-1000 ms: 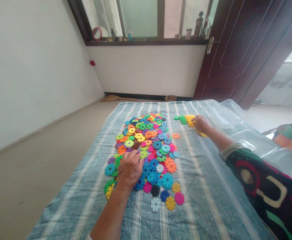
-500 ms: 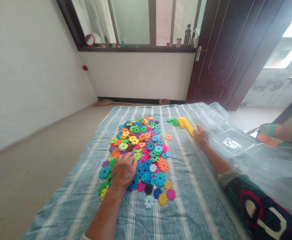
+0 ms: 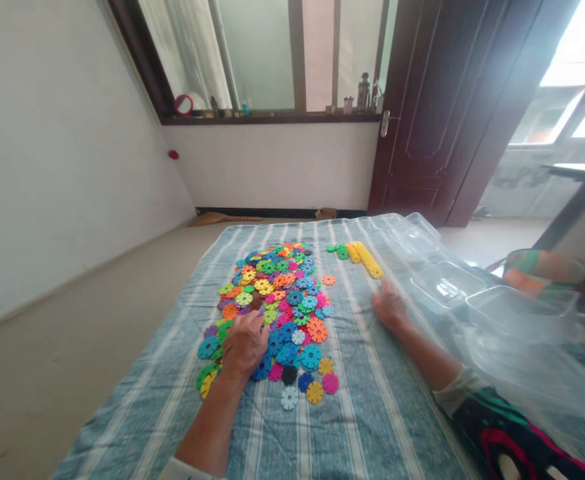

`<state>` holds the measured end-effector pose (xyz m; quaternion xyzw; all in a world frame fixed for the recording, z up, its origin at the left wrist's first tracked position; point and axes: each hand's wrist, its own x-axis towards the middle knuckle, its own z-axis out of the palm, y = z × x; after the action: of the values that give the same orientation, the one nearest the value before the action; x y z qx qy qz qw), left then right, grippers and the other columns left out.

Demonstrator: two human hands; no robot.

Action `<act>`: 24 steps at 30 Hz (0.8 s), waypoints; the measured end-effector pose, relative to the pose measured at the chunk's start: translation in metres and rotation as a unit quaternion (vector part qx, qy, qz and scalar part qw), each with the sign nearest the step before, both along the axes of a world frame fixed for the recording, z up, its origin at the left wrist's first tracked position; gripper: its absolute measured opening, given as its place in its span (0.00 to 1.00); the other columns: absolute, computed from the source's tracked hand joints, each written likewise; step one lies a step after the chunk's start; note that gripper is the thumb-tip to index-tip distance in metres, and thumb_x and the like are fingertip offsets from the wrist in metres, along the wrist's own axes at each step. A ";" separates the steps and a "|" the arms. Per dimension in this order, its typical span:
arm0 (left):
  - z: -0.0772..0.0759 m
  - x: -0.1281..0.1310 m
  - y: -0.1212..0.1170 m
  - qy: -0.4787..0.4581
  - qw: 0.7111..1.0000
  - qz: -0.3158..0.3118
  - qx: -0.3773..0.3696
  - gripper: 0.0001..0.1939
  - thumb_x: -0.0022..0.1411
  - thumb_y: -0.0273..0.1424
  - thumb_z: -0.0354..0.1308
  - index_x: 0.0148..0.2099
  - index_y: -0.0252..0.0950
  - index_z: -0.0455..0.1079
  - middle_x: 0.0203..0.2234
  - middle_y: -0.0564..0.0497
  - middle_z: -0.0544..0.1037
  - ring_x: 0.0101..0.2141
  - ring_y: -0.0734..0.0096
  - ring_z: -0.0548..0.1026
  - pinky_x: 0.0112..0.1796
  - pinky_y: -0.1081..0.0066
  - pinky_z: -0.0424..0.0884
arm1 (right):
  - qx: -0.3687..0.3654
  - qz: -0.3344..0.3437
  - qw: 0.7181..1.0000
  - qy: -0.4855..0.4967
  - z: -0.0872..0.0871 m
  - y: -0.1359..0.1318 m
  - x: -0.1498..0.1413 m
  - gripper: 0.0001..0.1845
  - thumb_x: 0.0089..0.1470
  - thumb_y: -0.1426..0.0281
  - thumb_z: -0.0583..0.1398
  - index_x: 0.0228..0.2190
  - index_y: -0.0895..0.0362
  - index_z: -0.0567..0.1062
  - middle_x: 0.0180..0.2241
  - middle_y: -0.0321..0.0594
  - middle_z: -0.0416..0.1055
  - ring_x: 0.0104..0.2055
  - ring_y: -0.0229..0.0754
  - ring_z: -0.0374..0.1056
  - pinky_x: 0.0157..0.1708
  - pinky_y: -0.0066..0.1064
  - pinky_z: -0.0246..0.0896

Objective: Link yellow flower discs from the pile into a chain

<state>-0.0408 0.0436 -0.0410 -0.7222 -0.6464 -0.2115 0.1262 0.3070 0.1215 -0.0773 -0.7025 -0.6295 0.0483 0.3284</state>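
A heap of colourful notched plastic discs (image 3: 267,285) is spread on the striped cloth. My left hand (image 3: 245,343) rests on its near left part, fingers curled down among the discs; what they grip, if anything, is hidden. To the right of the heap lies a row of stacked yellow discs (image 3: 368,260). Beside it are a shorter yellow stack (image 3: 353,253) and some green discs (image 3: 342,251). My right hand (image 3: 390,305) is just below the near end of the long yellow row, slightly blurred, a finger stretched towards it and nothing visible in its grasp.
Clear plastic containers (image 3: 447,285) stand along the right side of the striped cloth (image 3: 362,400). A single orange disc (image 3: 329,280) lies between heap and rows. Beyond the far edge are a wall, a windowsill (image 3: 272,118) with small items and a dark door (image 3: 432,133).
My right hand has drawn back from the near end of the long yellow row, towards me. My left hand stays on the heap. The view has shifted slightly.
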 end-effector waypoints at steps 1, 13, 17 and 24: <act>0.000 0.001 -0.001 0.001 1.000 0.003 -0.003 0.13 0.60 0.32 0.50 0.37 0.36 0.76 0.43 0.43 0.79 0.42 0.57 0.74 0.47 0.60 0.70 | -0.004 0.001 1.000 -0.008 0.001 -0.001 -0.001 0.30 0.53 0.70 0.52 0.57 0.67 0.64 0.52 0.57 0.69 0.56 0.53 0.63 0.56 0.42 0.57; 0.002 0.015 -0.015 -0.004 1.000 -0.020 -0.012 0.12 0.63 0.27 0.50 0.37 0.36 0.76 0.43 0.45 0.79 0.43 0.62 0.74 0.48 0.61 0.70 | 0.041 0.009 0.998 0.052 -0.012 0.000 0.013 0.25 0.52 0.68 0.52 0.51 0.61 0.71 0.50 0.54 0.72 0.53 0.52 0.66 0.55 0.40 0.59; 0.003 0.022 -0.016 0.005 0.999 -0.049 -0.022 0.12 0.64 0.27 0.51 0.35 0.36 0.76 0.41 0.46 0.80 0.40 0.63 0.74 0.45 0.62 0.70 | 0.053 0.001 0.995 0.081 -0.015 0.002 0.016 0.26 0.50 0.66 0.52 0.48 0.64 0.73 0.47 0.54 0.73 0.50 0.53 0.68 0.53 0.42 0.60; 0.009 0.030 -0.017 0.010 0.996 -0.077 -0.034 0.12 0.64 0.25 0.51 0.32 0.36 0.75 0.35 0.47 0.80 0.36 0.67 0.74 0.42 0.65 0.69 | 0.054 0.004 0.991 0.123 -0.017 0.003 0.021 0.28 0.46 0.63 0.53 0.45 0.65 0.76 0.45 0.55 0.75 0.47 0.53 0.69 0.51 0.43 0.62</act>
<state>-0.0104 0.0267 -0.0318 -0.7757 -0.5945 -0.1912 0.0913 0.3276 0.1243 -0.0939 -0.6702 -0.5883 0.1017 0.4410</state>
